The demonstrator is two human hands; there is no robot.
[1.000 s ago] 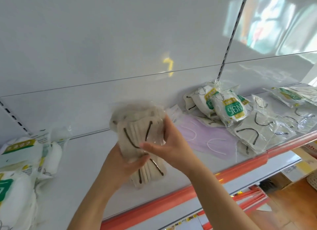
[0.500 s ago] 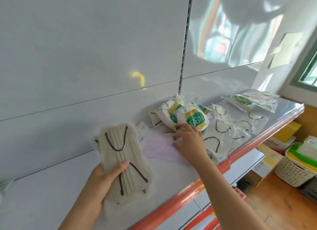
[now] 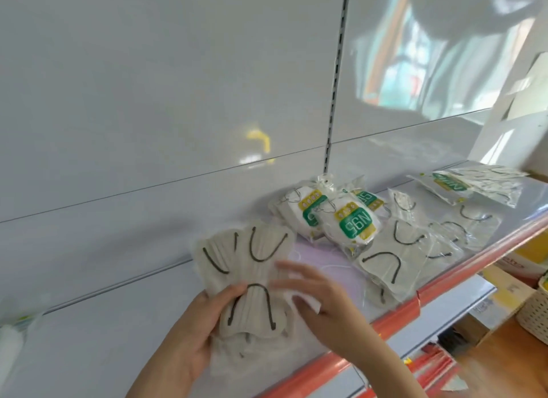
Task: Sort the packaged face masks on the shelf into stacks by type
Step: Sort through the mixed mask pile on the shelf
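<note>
Right hand (image 3: 323, 305) back on left-held beige masks (image 3: 252, 267)

Colours on my shelf view: mostly white, beige and green.

I count beige pleated masks (image 3: 252, 267) with dark brown ear loops, fanned in clear wrap; white N95 packs (image 3: 350, 222) bearing green labels with white lettering and yellow bands; a pale lilac mask (image 3: 326, 258) with white loops; further beige masks in clear bags (image 3: 388, 264), dark loops showing through; one more green-and-yellow labelled pack (image 3: 444, 184) far right. The shelf (image 3: 89, 338) is glossy white with an orange-red front edge (image 3: 394, 323); back panel white. A cream woven basket (image 3: 533, 308) sits at lower right.
</note>
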